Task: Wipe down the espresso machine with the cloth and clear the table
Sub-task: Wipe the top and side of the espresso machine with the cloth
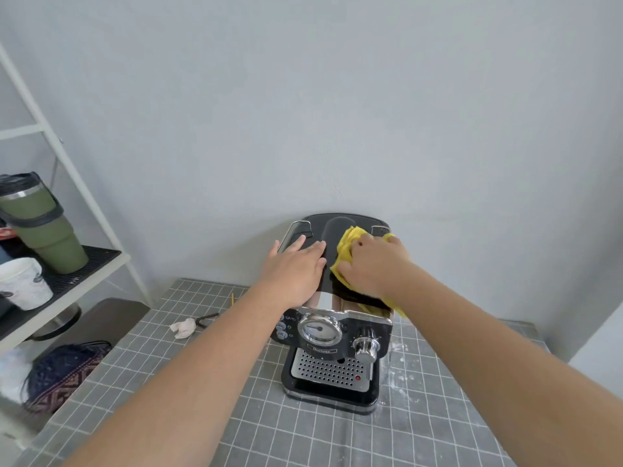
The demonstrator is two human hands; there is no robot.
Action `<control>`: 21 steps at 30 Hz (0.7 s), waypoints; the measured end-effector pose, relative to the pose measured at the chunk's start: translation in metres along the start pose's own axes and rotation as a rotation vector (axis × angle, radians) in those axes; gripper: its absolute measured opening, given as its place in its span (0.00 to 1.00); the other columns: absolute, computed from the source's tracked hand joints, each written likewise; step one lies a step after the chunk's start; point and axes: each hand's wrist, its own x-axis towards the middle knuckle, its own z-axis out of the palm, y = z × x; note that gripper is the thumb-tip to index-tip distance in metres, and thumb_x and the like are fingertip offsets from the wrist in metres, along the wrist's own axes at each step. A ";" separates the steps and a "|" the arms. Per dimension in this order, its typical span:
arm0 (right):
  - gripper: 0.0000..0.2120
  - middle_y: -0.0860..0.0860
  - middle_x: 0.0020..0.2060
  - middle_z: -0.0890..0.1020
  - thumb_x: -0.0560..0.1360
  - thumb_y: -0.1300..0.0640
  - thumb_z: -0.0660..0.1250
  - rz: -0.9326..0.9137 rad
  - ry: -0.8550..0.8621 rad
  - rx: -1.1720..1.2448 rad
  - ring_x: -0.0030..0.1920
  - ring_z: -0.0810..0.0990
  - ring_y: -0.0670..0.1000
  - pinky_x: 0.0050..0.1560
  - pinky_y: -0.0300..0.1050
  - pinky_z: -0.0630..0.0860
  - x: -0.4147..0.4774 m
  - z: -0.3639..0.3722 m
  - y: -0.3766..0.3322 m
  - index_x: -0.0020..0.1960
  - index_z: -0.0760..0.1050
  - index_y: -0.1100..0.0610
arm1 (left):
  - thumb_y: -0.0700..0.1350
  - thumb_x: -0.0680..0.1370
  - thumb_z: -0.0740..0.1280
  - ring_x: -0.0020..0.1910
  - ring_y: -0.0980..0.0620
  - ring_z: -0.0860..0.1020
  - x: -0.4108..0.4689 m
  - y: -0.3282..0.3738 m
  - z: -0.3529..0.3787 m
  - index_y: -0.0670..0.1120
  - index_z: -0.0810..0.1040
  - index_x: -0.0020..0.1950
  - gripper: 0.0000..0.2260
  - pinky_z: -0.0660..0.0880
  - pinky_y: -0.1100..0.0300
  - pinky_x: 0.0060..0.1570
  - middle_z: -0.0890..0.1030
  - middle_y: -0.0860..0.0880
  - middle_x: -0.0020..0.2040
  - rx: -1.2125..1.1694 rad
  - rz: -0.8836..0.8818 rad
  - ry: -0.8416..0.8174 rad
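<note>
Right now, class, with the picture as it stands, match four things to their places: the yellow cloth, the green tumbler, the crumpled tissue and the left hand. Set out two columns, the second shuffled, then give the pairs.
Things
1. yellow cloth
2. green tumbler
3. crumpled tissue
4. left hand

Places
A. on the shelf at the left
B. flat on the espresso machine's top
C. on the tiled table, left of the machine
D. under the right hand, on the machine's top

Pairs: 1-D, 2-A, 3-C, 4-B.
</note>
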 end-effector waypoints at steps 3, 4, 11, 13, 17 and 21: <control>0.32 0.60 0.70 0.65 0.76 0.43 0.39 0.004 -0.106 -0.025 0.71 0.62 0.57 0.68 0.63 0.51 0.031 0.008 0.008 0.71 0.62 0.60 | 0.50 0.83 0.45 0.77 0.54 0.51 -0.003 0.002 -0.001 0.51 0.56 0.76 0.21 0.46 0.44 0.75 0.63 0.54 0.75 -0.024 -0.021 0.004; 0.32 0.60 0.72 0.62 0.77 0.44 0.38 -0.006 -0.106 -0.032 0.73 0.59 0.56 0.69 0.64 0.49 0.031 0.011 0.009 0.72 0.60 0.60 | 0.50 0.83 0.45 0.77 0.54 0.51 -0.004 0.002 -0.001 0.51 0.56 0.76 0.21 0.46 0.44 0.75 0.64 0.54 0.75 -0.022 -0.023 0.006; 0.30 0.56 0.74 0.61 0.80 0.44 0.43 -0.010 0.033 0.040 0.73 0.60 0.55 0.75 0.58 0.47 -0.051 0.013 -0.025 0.74 0.54 0.63 | 0.51 0.83 0.44 0.77 0.54 0.51 -0.003 0.001 -0.002 0.52 0.56 0.76 0.21 0.47 0.45 0.75 0.63 0.54 0.75 -0.016 -0.029 0.007; 0.25 0.55 0.64 0.75 0.80 0.48 0.46 -0.020 0.239 0.059 0.64 0.73 0.56 0.73 0.58 0.54 -0.064 0.023 -0.032 0.67 0.68 0.62 | 0.51 0.83 0.44 0.77 0.55 0.51 -0.004 0.001 -0.002 0.52 0.56 0.76 0.21 0.47 0.45 0.75 0.63 0.54 0.75 -0.008 -0.032 0.004; 0.23 0.52 0.48 0.84 0.74 0.50 0.53 -0.102 0.554 0.125 0.53 0.82 0.53 0.69 0.58 0.65 -0.076 0.049 -0.032 0.54 0.81 0.60 | 0.50 0.83 0.45 0.77 0.55 0.51 -0.002 0.002 -0.002 0.53 0.56 0.76 0.21 0.47 0.45 0.75 0.63 0.53 0.76 -0.001 -0.048 -0.010; 0.23 0.51 0.64 0.77 0.76 0.50 0.56 -0.213 0.609 0.234 0.66 0.73 0.52 0.69 0.53 0.60 -0.106 0.082 -0.025 0.66 0.73 0.58 | 0.50 0.83 0.45 0.77 0.56 0.50 -0.001 0.003 -0.003 0.53 0.55 0.76 0.20 0.46 0.46 0.75 0.60 0.53 0.76 -0.011 -0.055 -0.042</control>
